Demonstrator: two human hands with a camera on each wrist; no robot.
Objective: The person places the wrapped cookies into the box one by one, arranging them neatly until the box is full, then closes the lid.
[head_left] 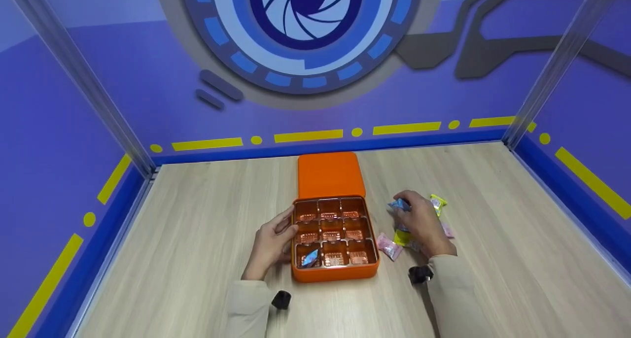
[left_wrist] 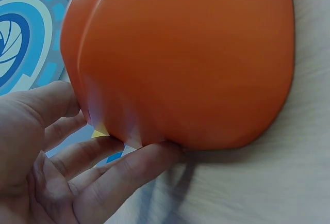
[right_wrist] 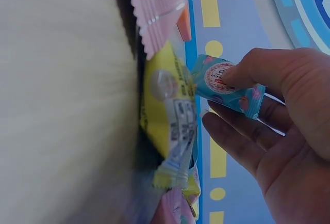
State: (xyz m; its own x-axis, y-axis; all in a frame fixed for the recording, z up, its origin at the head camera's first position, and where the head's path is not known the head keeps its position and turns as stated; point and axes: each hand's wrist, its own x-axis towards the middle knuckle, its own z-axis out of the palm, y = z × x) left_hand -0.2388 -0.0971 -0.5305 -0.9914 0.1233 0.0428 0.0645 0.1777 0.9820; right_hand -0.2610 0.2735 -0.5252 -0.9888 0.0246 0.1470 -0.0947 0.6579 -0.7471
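Note:
An orange box point(head_left: 336, 275) with a tray of several square compartments stands on the table, its lid laid back behind it. A blue-wrapped candy point(head_left: 310, 258) leans in the near-left compartment. At the box's left side, my left hand point(head_left: 270, 240) holds on, thumb at the rim and fingers against the wall point(left_wrist: 185, 69). My right hand point(head_left: 422, 224) pinches another blue-wrapped candy point(right_wrist: 242, 100) between thumb and fingers, just above the pile right of the box. A pink candy point(head_left: 389, 246) and a yellow candy point(right_wrist: 167, 100) lie below it; the hand partly hides the pile.
The orange lid point(head_left: 331, 174) lies flat toward the back wall. Farther right in the pile are a yellow candy point(head_left: 438, 204) and a pink candy point(head_left: 447, 230). Blue-purple panels point(head_left: 123, 82) enclose the table point(head_left: 197, 215) at the back and sides.

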